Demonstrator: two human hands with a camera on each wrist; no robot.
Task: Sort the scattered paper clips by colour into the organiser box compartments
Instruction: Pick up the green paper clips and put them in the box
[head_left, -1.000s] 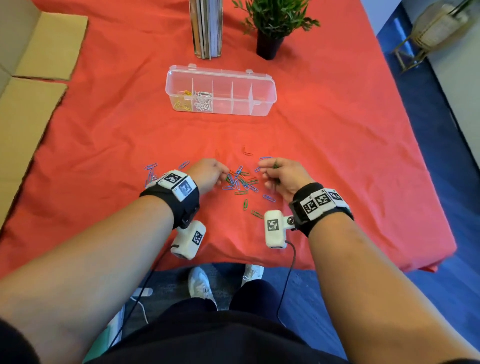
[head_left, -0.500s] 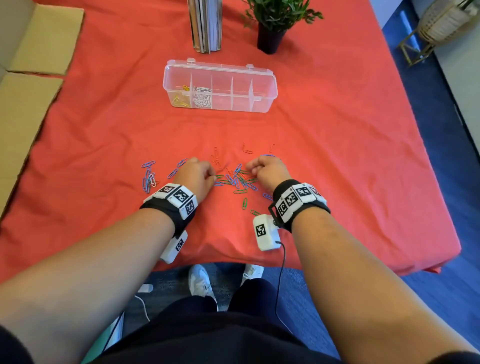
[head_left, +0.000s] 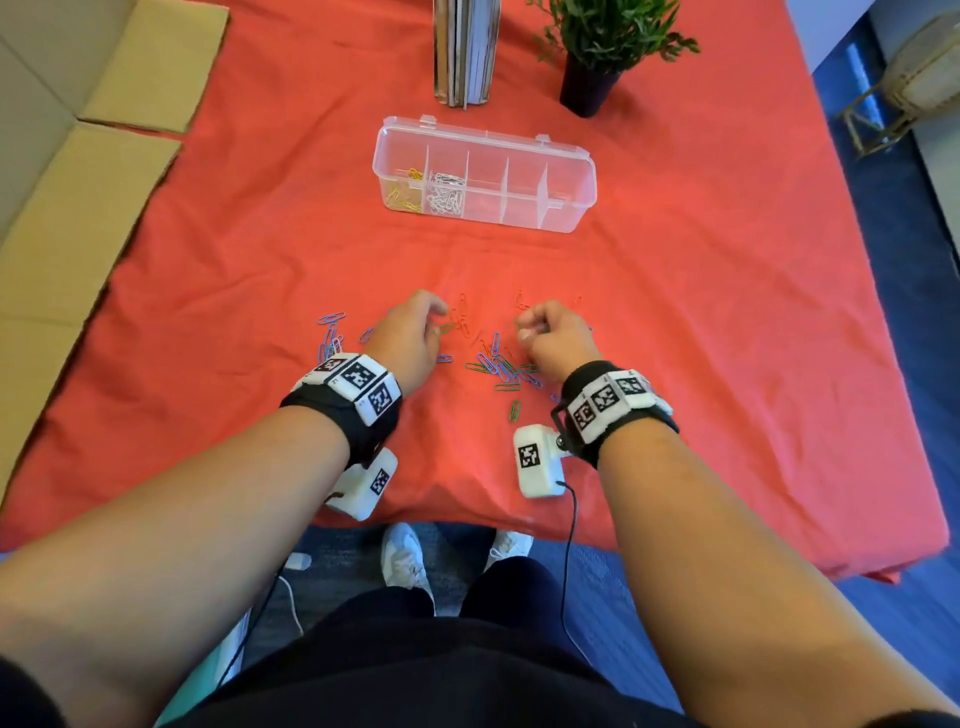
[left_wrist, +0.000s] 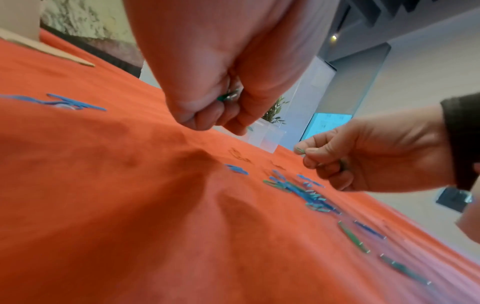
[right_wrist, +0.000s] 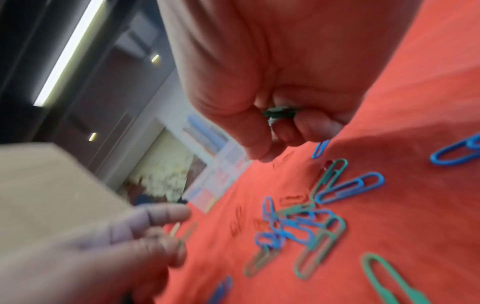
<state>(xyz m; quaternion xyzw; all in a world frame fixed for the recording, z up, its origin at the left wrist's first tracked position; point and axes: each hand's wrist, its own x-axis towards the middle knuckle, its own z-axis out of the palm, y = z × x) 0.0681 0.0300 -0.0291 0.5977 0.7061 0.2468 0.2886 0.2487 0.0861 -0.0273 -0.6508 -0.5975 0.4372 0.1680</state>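
step: gather green clips near counter's front edge | left hand, right hand both curled on greens | keep pinch low, skip blues | organiser box mid-counter, toward back edge

Left hand and right hand low over paper clip pile, both curled, each gripping green clips.

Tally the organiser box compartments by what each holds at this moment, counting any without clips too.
Yellow clips: 1 compartment
White clips: 1 compartment
No clips seen: 3 compartments
Total: 5 compartments in the box
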